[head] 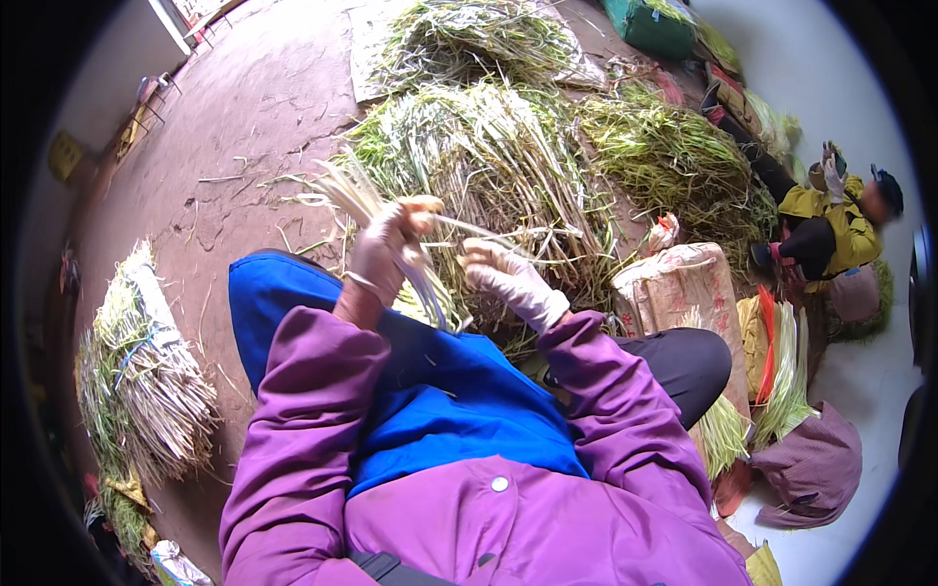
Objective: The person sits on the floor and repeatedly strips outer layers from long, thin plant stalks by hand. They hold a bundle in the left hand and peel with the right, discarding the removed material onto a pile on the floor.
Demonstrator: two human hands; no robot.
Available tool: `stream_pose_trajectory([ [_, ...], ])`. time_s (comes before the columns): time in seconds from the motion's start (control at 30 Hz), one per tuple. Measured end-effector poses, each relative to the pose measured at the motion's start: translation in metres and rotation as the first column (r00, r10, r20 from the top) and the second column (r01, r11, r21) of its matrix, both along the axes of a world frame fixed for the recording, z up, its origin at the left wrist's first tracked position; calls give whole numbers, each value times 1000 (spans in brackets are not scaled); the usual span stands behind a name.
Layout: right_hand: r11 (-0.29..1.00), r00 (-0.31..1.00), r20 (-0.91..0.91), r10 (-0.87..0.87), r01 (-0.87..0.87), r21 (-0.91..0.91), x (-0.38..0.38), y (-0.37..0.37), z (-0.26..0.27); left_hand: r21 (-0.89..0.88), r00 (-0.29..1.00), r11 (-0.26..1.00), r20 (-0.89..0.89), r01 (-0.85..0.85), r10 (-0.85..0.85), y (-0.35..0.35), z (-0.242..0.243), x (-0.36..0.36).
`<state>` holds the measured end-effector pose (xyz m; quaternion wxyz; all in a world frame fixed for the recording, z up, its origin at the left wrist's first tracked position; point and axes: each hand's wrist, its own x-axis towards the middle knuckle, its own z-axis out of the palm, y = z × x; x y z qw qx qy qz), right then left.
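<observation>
My left hand (381, 253), in a thin pale glove, is closed around a small bunch of pale plant stalks (344, 192); the stalks fan out above the fist and their other ends hang below it over the blue apron (454, 388). One thin pale strand (476, 228) runs from the left fingertips towards the right. My right hand (509, 282), also gloved, is just right of and below that strand, fingers bent and blurred; whether it grips the strand I cannot tell. Beyond both hands spreads a large heap of green and straw-coloured stalks (506, 168).
More stalk heaps lie at the back (476, 36) and right (667, 146). A tied bundle (157, 366) lies on the floor at the left. A printed woven sack (678, 286) stands by my right knee. Another person (835, 227) in a yellow jacket sits at the far right.
</observation>
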<state>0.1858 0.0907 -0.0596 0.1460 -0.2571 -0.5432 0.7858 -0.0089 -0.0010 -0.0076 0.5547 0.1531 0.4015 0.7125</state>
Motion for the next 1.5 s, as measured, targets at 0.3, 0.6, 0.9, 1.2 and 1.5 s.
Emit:
stream_pose_trajectory([
  [0.3, 819, 846, -137, -515, 533, 215, 12, 65, 83, -208, 943, 947, -176, 245, -283, -3, 11, 21],
  [0.6, 544, 807, 485, 337, -587, 600, -33, 9, 62, -240, 922, 958, -312, 156, -229, 2, 24, 14],
  [0.9, 590, 572, 673, -469, -364, 720, -28, 150, -9, -49, 994, 998, -106, 36, -41, -1, 37, -14],
  [1.2, 529, 394, 797, -459, -600, 601, -55, 175, -45, -174, 987, 974, -41, 146, -155, 9, 44, -3],
  [1.5, 818, 700, 667, -256, -211, 536, -12, 148, -18, -241, 978, 965, -155, 102, -142, 8, 41, -4],
])
